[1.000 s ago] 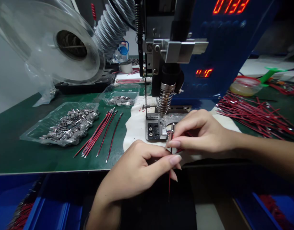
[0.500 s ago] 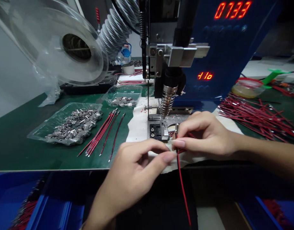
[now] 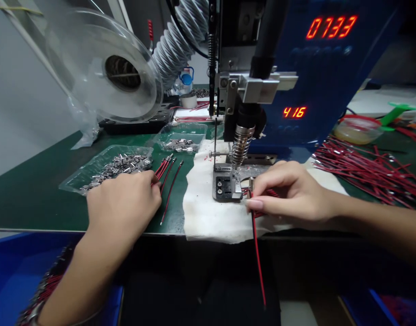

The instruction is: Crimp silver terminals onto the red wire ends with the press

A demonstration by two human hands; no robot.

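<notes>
My right hand (image 3: 292,192) pinches a red-and-black wire (image 3: 257,253) just below its metal end piece (image 3: 251,182). The wire's lower part hangs down past the table edge. That hand is just right of the black metal fixture (image 3: 224,185) under the machine's spring-wrapped head (image 3: 241,142). At the left, my left hand (image 3: 122,203) is curled closed, back toward me, over the near side of a clear tray of small metal parts (image 3: 126,164) and a row of red-and-black wires (image 3: 165,167). Its fingertips are mostly hidden, so anything in them cannot be seen.
A blue machine (image 3: 316,81) with red digits rises behind the fixture. Right of it lies a large pile of wires (image 3: 367,172). A second clear tray (image 3: 182,136) and a plastic reel (image 3: 106,72) stand at the back left. White paper (image 3: 208,217) covers the table below the fixture.
My left hand has moved left, from beside the held wire to the loose wires and parts tray. My right hand still holds its wire. The lower display has changed, and the view has shifted slightly.
</notes>
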